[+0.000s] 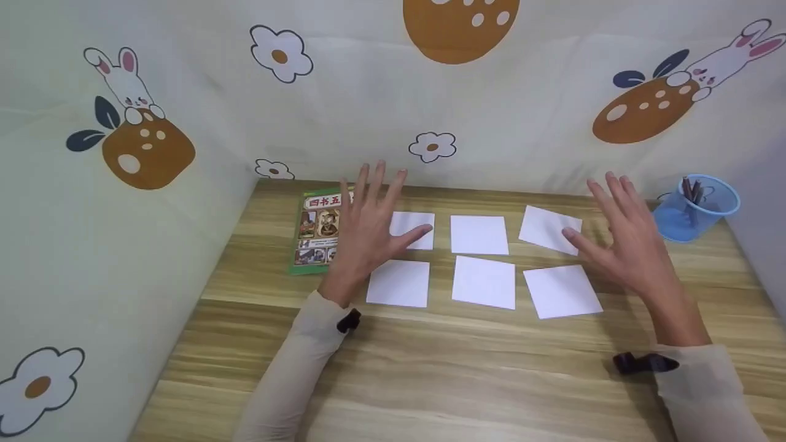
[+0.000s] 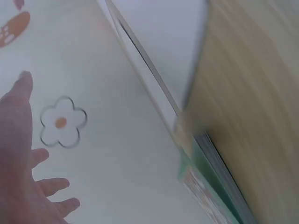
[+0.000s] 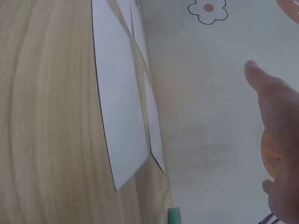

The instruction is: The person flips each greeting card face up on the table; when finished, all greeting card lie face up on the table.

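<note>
Both hands hover with fingers spread over a wooden table, holding nothing. In the head view, the left hand (image 1: 368,230) overlaps the right part of a green-bordered book (image 1: 310,236) and the edge of the upper-left white square card (image 1: 417,224). The right hand (image 1: 632,245) is raised beside the upper-right card (image 1: 546,227), its thumb overlapping that card. Several white cards lie in two rows between the hands, including the lower-middle card (image 1: 484,282) and the lower-right card (image 1: 562,291). The left wrist view shows the thumb and fingertips extended away from the book (image 2: 219,182).
A blue mesh pen cup (image 1: 697,209) holding several dark pencils (image 1: 692,191) stands at the back right, just beyond the right hand. Patterned cloth walls (image 1: 344,110) with rabbits, oranges and flowers border the wooden table (image 1: 430,374) at the back and left.
</note>
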### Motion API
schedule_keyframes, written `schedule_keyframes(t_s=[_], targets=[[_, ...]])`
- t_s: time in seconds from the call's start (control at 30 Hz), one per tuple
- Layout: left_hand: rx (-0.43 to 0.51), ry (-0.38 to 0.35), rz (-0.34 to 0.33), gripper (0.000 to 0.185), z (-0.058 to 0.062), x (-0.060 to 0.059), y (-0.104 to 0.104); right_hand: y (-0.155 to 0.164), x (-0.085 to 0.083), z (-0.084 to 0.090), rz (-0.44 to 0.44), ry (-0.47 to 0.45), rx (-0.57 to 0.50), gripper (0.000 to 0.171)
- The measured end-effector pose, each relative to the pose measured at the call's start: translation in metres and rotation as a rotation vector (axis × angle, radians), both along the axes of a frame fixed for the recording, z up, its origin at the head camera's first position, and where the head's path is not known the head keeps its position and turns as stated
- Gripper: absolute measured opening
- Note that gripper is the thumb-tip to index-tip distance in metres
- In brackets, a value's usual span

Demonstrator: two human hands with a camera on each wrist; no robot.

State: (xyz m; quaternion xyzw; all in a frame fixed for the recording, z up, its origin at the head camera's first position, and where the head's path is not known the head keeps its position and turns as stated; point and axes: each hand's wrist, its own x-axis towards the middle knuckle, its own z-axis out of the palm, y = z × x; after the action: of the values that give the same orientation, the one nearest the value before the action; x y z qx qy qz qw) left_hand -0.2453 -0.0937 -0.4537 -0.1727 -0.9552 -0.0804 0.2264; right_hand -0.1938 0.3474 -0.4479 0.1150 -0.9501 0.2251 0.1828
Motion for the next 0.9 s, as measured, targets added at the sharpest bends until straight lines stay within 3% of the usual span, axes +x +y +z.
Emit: schedule_keyframes(t_s=[0.17,0.3,0.4,0.53,0.67,0.9], targets=[[0.049,-0.032,-0.164,0.093,0.001,0.011,0.032,0.003,0.007,-0.001,0.156,-0.167,-0.034,0.056],[0.068,-0.193,-0.313,0.075,0.000,0.021,0.065,0.004,0.009,-0.006,0.242,-0.311,-0.039,0.031],[0.062,-0.316,-0.438,0.060,-0.005,0.029,0.092,0.004,0.010,-0.011,0.294,-0.411,-0.030,0.030],[0.003,-0.415,-0.572,0.051,-0.015,0.037,0.126,0.003,0.013,-0.016,0.333,-0.514,0.023,0.047],[-0.059,-0.471,-0.608,0.054,-0.017,0.043,0.156,0.002,0.017,-0.017,0.318,-0.548,0.077,0.064],[-0.219,-0.497,-0.569,0.076,-0.020,0.056,0.188,0.000,0.020,-0.018,0.266,-0.576,0.086,0.068]])
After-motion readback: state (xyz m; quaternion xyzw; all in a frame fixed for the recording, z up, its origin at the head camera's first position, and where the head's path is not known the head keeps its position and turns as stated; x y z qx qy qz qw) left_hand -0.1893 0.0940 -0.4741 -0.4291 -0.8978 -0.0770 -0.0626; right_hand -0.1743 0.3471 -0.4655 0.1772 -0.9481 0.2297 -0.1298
